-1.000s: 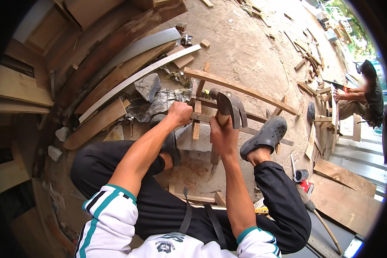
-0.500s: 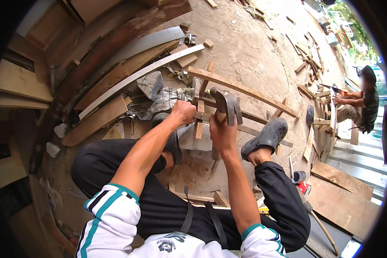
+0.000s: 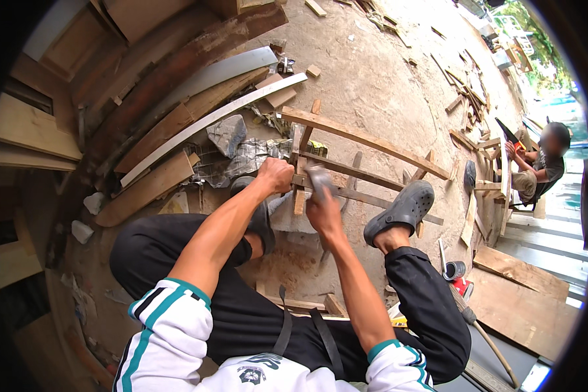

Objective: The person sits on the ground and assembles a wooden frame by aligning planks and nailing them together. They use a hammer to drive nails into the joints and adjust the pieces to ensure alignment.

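Observation:
My right hand is closed around the handle of a claw hammer, whose head is blurred by motion and low over the near left corner of a wooden frame. The wooden frame, built of long strips with short crosspieces, lies on the ground before my feet. Beside that same corner, my left hand is closed in a fist against the end of a strip; what its fingers pinch is hidden. A short upright crosspiece shows between the two hands.
A grey stone, crumpled sheeting and stacked boards lie to the left. My dark clogs flank the frame. At right, a person holds a handsaw by a wooden structure. An open can stands near my right knee.
The hammer has swung down and left toward the frame's corner beside my left hand. My left hand has barely moved. The person at right has shifted, and their saw is tilted more steeply.

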A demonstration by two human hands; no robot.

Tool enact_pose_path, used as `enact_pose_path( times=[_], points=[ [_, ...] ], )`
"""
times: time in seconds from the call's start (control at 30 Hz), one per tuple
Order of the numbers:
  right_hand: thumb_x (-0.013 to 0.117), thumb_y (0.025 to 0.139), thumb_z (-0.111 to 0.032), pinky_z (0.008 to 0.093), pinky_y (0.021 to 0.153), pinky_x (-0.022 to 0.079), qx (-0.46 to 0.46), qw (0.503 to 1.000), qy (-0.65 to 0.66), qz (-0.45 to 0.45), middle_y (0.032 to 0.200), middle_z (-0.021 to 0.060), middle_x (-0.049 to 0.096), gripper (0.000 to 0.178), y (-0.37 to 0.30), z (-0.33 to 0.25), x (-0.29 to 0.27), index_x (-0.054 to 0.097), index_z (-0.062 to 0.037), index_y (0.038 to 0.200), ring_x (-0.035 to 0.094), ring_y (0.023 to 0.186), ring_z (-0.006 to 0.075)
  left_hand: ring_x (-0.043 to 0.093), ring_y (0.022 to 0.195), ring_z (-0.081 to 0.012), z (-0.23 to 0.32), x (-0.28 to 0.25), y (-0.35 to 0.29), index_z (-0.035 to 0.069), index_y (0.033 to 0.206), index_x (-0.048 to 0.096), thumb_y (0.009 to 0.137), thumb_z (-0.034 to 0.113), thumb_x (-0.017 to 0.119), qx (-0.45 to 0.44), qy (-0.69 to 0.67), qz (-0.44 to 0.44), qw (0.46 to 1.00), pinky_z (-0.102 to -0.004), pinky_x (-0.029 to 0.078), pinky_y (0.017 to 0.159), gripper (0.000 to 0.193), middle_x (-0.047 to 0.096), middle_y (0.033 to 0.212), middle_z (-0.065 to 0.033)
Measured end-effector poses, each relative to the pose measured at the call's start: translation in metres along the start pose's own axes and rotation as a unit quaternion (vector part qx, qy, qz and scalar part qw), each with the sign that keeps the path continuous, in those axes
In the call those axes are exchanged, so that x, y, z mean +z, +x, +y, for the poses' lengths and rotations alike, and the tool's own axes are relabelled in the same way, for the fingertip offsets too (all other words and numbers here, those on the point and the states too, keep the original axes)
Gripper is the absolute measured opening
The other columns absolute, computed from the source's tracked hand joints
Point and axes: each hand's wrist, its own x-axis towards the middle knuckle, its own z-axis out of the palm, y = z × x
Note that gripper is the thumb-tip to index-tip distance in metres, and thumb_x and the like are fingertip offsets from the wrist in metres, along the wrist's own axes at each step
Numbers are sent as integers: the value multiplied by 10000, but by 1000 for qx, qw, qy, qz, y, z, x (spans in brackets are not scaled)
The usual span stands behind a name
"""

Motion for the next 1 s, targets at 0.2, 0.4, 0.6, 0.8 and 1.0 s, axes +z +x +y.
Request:
enact_pose_path(
  times=[0.2,0.4,0.6,0.8,1.0],
  points=[
    [573,801,-42,483,689,511,119,986,108,-47,916,282,666,350,18,-19,-27,584,-29,1151,651,846,466,715,763,-336,-2,3,-5,44,735,739,613,188,651,-6,1,-5,1000,-419,572,679,209,712,773,-190],
    [561,808,-30,412,582,517,-67,993,36,90,833,211,652,364,0,17,8,593,-63,1169,649,669,351,724,794,-312,4,-4,4,63,767,752,644,171,649,6,9,-27,1000,-413,580,672,194,727,833,-173],
    [567,813,-53,427,543,505,123,986,110,-32,716,214,637,229,27,-4,-28,583,3,1034,637,572,360,722,800,-317,-4,-1,-3,71,770,756,640,166,650,-1,0,-25,1000,-409,581,676,192,728,838,-171],
    [619,783,-54,484,741,510,87,992,92,7,880,290,649,322,14,-17,-11,601,-56,1105,630,920,457,718,787,-327,-5,1,-2,62,760,750,639,197,657,-10,1,-17,1000,-419,576,682,204,722,805,-172],
    [624,774,-58,510,597,489,84,993,78,-11,808,261,648,296,9,23,12,616,-63,1070,626,718,474,714,782,-338,-1,3,-1,44,744,741,612,207,665,-1,-7,-27,1000,-425,571,702,223,711,783,-192]
  ],
)
